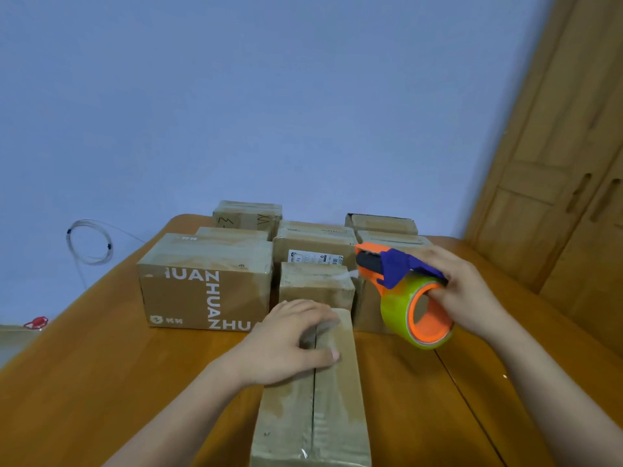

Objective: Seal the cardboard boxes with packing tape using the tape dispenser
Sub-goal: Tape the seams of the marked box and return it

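Note:
A long narrow cardboard box point(333, 409) lies lengthwise in front of me on the wooden table, its top flaps closed along a dark centre seam. My left hand point(290, 342) rests on its far end, fingers spread over the flaps. To the right and above the table, my right hand point(462, 291) grips an orange and blue tape dispenser point(397, 274) with a yellow-green roll of tape point(397, 311). The dispenser's nose points left, and a short bit of clear tape hangs from it.
Several other cardboard boxes stand in rows behind, including a big one printed ZHUAN point(205, 284) and a small one point(315, 284) just beyond my box. The wooden table point(101, 365) runs to a blue wall. A wooden cabinet point(566, 163) stands at right.

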`<state>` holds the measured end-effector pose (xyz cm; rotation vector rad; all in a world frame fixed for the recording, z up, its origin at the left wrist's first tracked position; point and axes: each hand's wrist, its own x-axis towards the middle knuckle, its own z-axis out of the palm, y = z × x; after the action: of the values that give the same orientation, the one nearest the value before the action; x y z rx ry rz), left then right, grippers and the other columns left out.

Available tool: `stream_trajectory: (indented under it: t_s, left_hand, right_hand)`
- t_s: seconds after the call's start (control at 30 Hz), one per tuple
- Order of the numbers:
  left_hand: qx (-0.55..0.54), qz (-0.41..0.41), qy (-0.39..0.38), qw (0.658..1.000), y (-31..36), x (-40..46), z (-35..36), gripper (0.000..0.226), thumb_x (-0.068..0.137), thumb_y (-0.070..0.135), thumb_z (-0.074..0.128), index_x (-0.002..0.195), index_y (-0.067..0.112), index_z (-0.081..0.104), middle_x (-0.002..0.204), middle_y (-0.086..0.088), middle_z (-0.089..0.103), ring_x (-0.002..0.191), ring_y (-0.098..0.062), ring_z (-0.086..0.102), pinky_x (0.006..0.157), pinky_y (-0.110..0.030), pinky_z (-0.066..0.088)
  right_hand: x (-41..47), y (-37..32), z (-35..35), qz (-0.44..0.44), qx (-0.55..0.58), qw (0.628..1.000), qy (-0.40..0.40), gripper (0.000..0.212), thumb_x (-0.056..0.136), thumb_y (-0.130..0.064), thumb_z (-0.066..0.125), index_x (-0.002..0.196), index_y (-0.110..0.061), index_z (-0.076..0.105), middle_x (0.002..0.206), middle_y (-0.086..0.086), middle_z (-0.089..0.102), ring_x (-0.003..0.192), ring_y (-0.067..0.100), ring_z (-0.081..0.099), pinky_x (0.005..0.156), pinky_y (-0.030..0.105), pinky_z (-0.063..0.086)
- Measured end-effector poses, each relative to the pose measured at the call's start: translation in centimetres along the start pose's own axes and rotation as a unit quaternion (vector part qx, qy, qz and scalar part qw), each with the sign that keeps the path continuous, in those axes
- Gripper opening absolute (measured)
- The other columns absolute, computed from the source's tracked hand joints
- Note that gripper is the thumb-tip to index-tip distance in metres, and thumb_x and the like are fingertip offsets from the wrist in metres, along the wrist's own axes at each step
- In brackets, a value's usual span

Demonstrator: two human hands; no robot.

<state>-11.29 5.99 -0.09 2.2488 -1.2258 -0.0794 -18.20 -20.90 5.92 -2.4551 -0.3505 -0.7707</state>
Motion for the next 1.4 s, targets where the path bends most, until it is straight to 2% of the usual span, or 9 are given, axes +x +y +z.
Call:
stream_trajectory:
  t_s: [0.07, 0.13, 0.27, 0.43, 0.63, 0.83, 1.03, 1.2, 1.4]
  left_hand:
    - [-0.121, -0.022, 0.078, 0.989, 0.9, 0.1, -0.5, 0.052, 0.085, 0.061, 0.051, 0.124, 0.028, 0.060, 0.127, 0.019, 0.056, 0.119, 0.010, 0.045, 0.102, -0.019, 0.036]
    - [-0.276, -0.063, 0.147, 0.948, 2.2, 0.3, -1.5, 0.039, 0.090, 0.052, 0.048, 0.105, 0.022, 0.069, 0.104, 0.016, 0.068, 0.100, 0.010, 0.058, 0.087, -0.011, 0.041]
    - [-0.475, -0.108, 0.123, 0.865, 4.3, 1.0, -3.5, 0.071, 0.078, 0.071, 0.037, 0.082, 0.007, 0.067, 0.082, -0.007, 0.070, 0.078, -0.018, 0.064, 0.083, -0.034, 0.048]
    - [-0.537, -0.138, 0.072, 0.829, 5.5, 0.9, -3.8, 0.076, 0.069, 0.078, 0.033, 0.077, 0.010, 0.065, 0.079, -0.008, 0.067, 0.074, -0.018, 0.062, 0.079, -0.039, 0.051]
    - [-0.569, -0.147, 0.092, 0.804, 6.0, 1.7, -4.6, 0.023, 0.079, 0.036, 0.067, 0.077, 0.013, 0.066, 0.080, -0.006, 0.069, 0.074, -0.015, 0.065, 0.081, -0.041, 0.055]
    - [-0.533, -0.197, 0.106, 0.816, 5.3, 1.8, -5.5, 0.014, 0.087, 0.022, 0.066, 0.077, 0.012, 0.068, 0.076, -0.005, 0.069, 0.068, -0.013, 0.064, 0.077, -0.037, 0.055]
    - [-0.523, -0.250, 0.084, 0.810, 4.5, 1.9, -5.9, 0.020, 0.083, 0.030, 0.070, 0.078, 0.011, 0.069, 0.079, -0.005, 0.072, 0.069, -0.013, 0.065, 0.082, -0.042, 0.054]
    - [-0.485, -0.273, 0.066, 0.828, 3.3, 2.7, -6.6, 0.018, 0.079, 0.029, 0.072, 0.074, 0.012, 0.070, 0.080, -0.005, 0.073, 0.070, -0.014, 0.066, 0.080, -0.039, 0.053]
    - [-0.414, -0.274, 0.046, 0.867, 1.9, 3.4, -6.1, 0.011, 0.083, 0.019, 0.070, 0.078, 0.009, 0.071, 0.076, -0.004, 0.073, 0.071, -0.013, 0.068, 0.083, -0.034, 0.049]
  right_hand:
    - [0.3, -0.7, 0.0, -0.041, -0.022, 0.999, -0.001, 0.071, 0.060, 0.006, 0.046, 0.120, -0.030, 0.059, 0.120, -0.022, 0.058, 0.117, -0.004, 0.052, 0.098, 0.011, 0.036]
    - [0.4, -1.0, 0.2, -0.062, -0.036, 0.997, 0.002, 0.077, 0.059, 0.006, 0.046, 0.124, -0.031, 0.060, 0.120, -0.031, 0.056, 0.119, -0.004, 0.051, 0.100, 0.012, 0.037]
    - [0.5, -1.7, 0.3, -0.080, -0.039, 0.995, 0.039, 0.077, 0.058, 0.005, 0.046, 0.125, -0.028, 0.058, 0.121, -0.033, 0.054, 0.118, -0.006, 0.050, 0.098, 0.011, 0.038]
    - [1.0, -2.3, 0.2, -0.095, -0.043, 0.992, 0.072, 0.076, 0.058, 0.007, 0.048, 0.124, -0.030, 0.056, 0.117, -0.042, 0.050, 0.114, -0.017, 0.045, 0.093, 0.006, 0.038]
    - [1.0, -2.2, 0.4, -0.104, -0.062, 0.990, 0.073, 0.083, 0.059, 0.008, 0.049, 0.131, -0.034, 0.049, 0.124, -0.037, 0.046, 0.117, -0.014, 0.044, 0.093, 0.009, 0.039]
    - [1.2, -1.4, 0.2, -0.120, -0.127, 0.983, 0.065, 0.081, 0.060, 0.012, 0.047, 0.132, -0.025, 0.056, 0.123, -0.006, 0.059, 0.113, 0.012, 0.051, 0.089, 0.021, 0.042]
    - [1.9, -1.5, -0.2, -0.145, -0.171, 0.973, 0.052, 0.074, 0.068, 0.011, 0.050, 0.133, -0.023, 0.055, 0.121, 0.000, 0.061, 0.107, 0.023, 0.054, 0.076, 0.041, 0.052]
    - [2.6, -1.1, 0.1, -0.186, -0.242, 0.952, 0.031, 0.069, 0.072, 0.012, 0.070, 0.132, -0.017, 0.055, 0.114, 0.007, 0.063, 0.100, 0.028, 0.057, 0.070, 0.033, 0.049]
    - [2.1, 1.0, 1.5, -0.192, -0.252, 0.948, 0.005, 0.071, 0.070, 0.015, 0.067, 0.131, -0.018, 0.056, 0.110, 0.007, 0.062, 0.096, 0.030, 0.058, 0.070, 0.037, 0.051]
